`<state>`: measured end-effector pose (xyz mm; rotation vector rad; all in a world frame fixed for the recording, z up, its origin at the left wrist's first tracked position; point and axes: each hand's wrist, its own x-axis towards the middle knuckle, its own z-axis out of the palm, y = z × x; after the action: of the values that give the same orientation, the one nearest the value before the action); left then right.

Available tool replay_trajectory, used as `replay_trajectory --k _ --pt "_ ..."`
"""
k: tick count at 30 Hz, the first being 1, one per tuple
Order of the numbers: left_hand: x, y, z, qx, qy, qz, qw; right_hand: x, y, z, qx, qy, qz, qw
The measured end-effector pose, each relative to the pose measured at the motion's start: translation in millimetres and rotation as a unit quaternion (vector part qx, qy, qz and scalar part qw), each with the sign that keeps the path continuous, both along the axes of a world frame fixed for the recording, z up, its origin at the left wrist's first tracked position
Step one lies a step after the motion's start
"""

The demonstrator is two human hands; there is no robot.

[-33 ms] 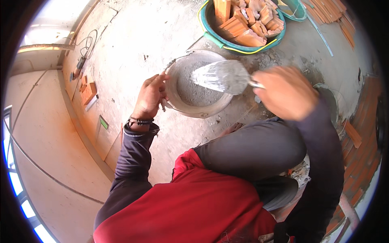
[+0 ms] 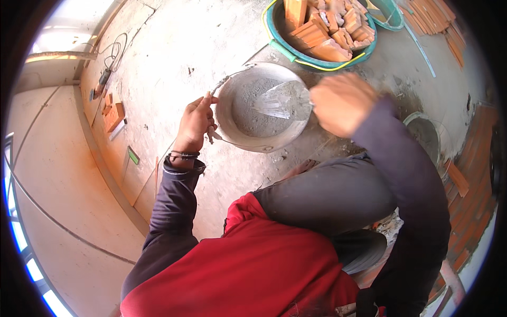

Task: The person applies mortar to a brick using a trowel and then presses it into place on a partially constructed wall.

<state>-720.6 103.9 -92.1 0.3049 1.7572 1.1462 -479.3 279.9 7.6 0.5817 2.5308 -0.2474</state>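
In front of me is a grey bucket with dry-looking grey mortar inside. My left hand grips its left rim, fingers bent around the edge. My right hand, slightly blurred, is closed round the handle of a trowel. The blade points left inside the bucket's mouth, low against the mortar and smeared with grey. My fingers hide most of the trowel's handle.
Beyond the bucket stands a green tub of broken orange bricks. A second bucket is at my right. Brick pieces and a cable lie by the left wall; thin orange tiles are stacked far right.
My right hand has moved left, bringing the trowel lower into the bucket, its blade now nearer the mortar. The left hand stays at the rim.
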Motion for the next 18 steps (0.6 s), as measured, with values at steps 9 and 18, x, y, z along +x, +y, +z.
replay_trajectory --k 9,18 --pt "-12 -25 -28 0.03 0.365 0.059 0.929 -91 -14 -103 -0.09 -0.016 0.032 0.995" --pt "10 9 35 0.251 0.344 0.16 0.891 -28 20 -105 -0.139 0.062 -0.047 0.987"
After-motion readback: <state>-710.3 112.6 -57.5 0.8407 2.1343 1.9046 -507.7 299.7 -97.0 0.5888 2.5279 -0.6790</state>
